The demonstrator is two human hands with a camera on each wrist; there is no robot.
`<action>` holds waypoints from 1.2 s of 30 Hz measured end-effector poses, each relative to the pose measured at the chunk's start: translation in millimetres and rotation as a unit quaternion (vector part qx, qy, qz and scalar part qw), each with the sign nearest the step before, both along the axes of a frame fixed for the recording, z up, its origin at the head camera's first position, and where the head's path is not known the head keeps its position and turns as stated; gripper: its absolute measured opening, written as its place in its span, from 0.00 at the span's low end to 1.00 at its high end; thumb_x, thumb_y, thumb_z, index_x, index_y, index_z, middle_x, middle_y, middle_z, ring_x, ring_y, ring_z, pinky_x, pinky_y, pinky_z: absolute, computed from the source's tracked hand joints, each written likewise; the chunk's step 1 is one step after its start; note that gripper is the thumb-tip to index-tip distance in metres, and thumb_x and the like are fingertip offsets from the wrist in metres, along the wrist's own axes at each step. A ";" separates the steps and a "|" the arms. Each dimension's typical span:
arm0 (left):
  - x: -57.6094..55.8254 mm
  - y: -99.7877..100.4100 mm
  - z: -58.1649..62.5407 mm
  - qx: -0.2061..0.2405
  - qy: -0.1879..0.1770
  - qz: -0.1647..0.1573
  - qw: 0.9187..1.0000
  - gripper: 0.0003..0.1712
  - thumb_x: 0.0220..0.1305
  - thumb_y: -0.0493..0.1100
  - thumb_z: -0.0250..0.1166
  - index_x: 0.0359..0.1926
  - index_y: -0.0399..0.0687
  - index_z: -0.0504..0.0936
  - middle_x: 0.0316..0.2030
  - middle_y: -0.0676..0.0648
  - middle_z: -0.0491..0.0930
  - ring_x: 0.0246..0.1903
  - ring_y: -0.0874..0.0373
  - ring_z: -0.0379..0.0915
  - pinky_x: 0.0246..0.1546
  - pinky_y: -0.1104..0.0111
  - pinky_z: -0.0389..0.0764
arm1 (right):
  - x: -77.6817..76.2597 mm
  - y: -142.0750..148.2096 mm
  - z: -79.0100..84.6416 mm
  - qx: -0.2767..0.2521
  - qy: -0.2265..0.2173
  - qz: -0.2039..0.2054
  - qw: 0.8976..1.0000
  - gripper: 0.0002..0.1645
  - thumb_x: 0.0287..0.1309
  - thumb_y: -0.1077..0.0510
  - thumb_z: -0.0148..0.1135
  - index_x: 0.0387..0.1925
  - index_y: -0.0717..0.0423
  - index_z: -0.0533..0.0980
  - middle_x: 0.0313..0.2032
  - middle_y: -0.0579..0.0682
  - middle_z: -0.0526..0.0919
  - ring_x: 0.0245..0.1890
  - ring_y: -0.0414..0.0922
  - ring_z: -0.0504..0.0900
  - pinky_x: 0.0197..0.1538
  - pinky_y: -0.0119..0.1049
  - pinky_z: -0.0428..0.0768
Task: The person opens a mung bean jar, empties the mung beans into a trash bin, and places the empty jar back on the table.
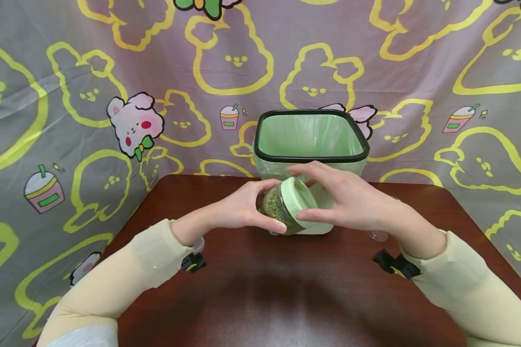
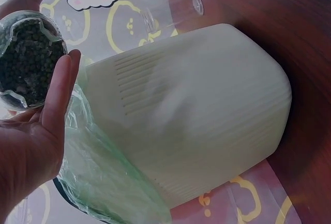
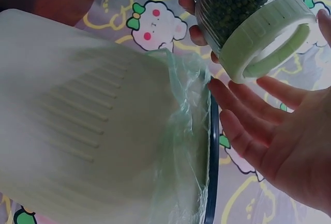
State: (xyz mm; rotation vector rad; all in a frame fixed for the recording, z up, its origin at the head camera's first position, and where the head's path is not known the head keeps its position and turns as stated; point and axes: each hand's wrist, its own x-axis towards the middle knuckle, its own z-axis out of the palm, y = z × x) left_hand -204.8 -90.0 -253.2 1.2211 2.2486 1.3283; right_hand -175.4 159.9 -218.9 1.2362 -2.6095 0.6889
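Note:
My left hand (image 1: 239, 206) grips a clear ribbed jar (image 1: 276, 208) of green beans around its body, holding it tilted above the table. A pale green lid (image 1: 296, 202) with a raised ring handle is on the jar and points toward my right hand (image 1: 351, 198). That hand is spread around the lid, thumb near its front edge; in the right wrist view its fingers (image 3: 253, 144) look relaxed, just beside the lid. Whether any of them touches it, I cannot tell. The left wrist view shows the beans (image 2: 28, 61) through the jar's bottom.
A pale bin (image 2: 191, 110) with a black rim (image 1: 312, 159) and a green plastic bag liner (image 1: 308, 135) stands right behind the jar. A clear cylindrical container (image 2: 173, 12) is beside the bin. Below lies the dark brown table (image 1: 286, 289); patterned cloth (image 1: 243, 58) hangs around it.

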 end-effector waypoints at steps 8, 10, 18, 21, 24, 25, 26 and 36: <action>0.2 -0.2 0.0 -0.006 0.002 0.006 1.000 0.36 0.50 0.42 0.75 0.60 0.43 0.71 0.45 0.49 0.79 0.43 0.56 0.76 0.44 0.63 0.78 | -0.1 -1.6 0.1 0.003 -0.033 -0.004 0.999 0.41 0.53 0.38 0.69 0.64 0.47 0.69 0.55 0.41 0.75 0.43 0.38 0.77 0.44 0.40 0.77; 0.4 -0.2 0.0 -0.006 0.002 0.006 1.000 0.36 0.50 0.42 0.75 0.60 0.43 0.71 0.45 0.49 0.79 0.43 0.56 0.76 0.44 0.63 0.78 | -0.5 -1.5 0.0 -0.002 -0.036 0.003 0.999 0.41 0.53 0.38 0.70 0.64 0.48 0.69 0.55 0.42 0.74 0.43 0.38 0.77 0.45 0.41 0.77; -1.4 -0.1 0.4 -0.003 0.004 0.004 1.000 0.37 0.50 0.43 0.75 0.61 0.42 0.71 0.45 0.49 0.78 0.44 0.56 0.76 0.44 0.63 0.78 | -0.6 0.5 0.8 -0.013 -0.037 0.015 0.999 0.42 0.52 0.39 0.71 0.65 0.49 0.68 0.57 0.42 0.73 0.46 0.39 0.77 0.46 0.43 0.78; -1.6 0.1 1.0 -0.001 0.007 0.007 1.000 0.37 0.50 0.43 0.75 0.61 0.42 0.71 0.45 0.49 0.78 0.44 0.56 0.75 0.45 0.63 0.78 | -0.4 1.1 1.4 -0.016 -0.036 0.018 0.999 0.42 0.52 0.40 0.72 0.65 0.49 0.68 0.57 0.42 0.73 0.48 0.38 0.76 0.47 0.41 0.78; -1.2 0.2 1.3 -0.004 0.007 0.013 1.000 0.37 0.49 0.43 0.75 0.60 0.43 0.72 0.45 0.49 0.79 0.43 0.56 0.75 0.45 0.63 0.78 | -0.5 1.3 1.4 -0.020 -0.037 0.025 0.999 0.42 0.52 0.42 0.72 0.65 0.49 0.68 0.57 0.41 0.73 0.49 0.38 0.76 0.48 0.39 0.77; -1.1 0.2 1.3 -0.005 0.006 0.015 1.000 0.37 0.49 0.43 0.75 0.60 0.43 0.72 0.45 0.49 0.78 0.43 0.56 0.75 0.45 0.63 0.78 | -0.4 1.3 1.4 -0.021 -0.038 0.028 0.999 0.42 0.52 0.42 0.72 0.65 0.49 0.67 0.57 0.41 0.73 0.49 0.38 0.76 0.48 0.39 0.77; -0.7 0.2 1.6 -0.005 0.004 0.016 1.000 0.36 0.49 0.43 0.75 0.60 0.43 0.72 0.45 0.49 0.78 0.43 0.56 0.75 0.45 0.63 0.78 | -0.3 1.5 1.3 -0.022 -0.039 0.031 0.999 0.42 0.52 0.43 0.72 0.66 0.49 0.67 0.57 0.41 0.73 0.50 0.38 0.76 0.49 0.39 0.77; -1.2 0.4 1.6 -0.012 0.009 0.025 1.000 0.36 0.48 0.43 0.76 0.59 0.43 0.72 0.44 0.50 0.79 0.42 0.57 0.76 0.44 0.64 0.78 | 1.1 3.3 1.6 -0.006 -0.010 0.049 0.999 0.46 0.52 0.40 0.71 0.69 0.46 0.64 0.61 0.37 0.69 0.57 0.37 0.71 0.57 0.42 0.72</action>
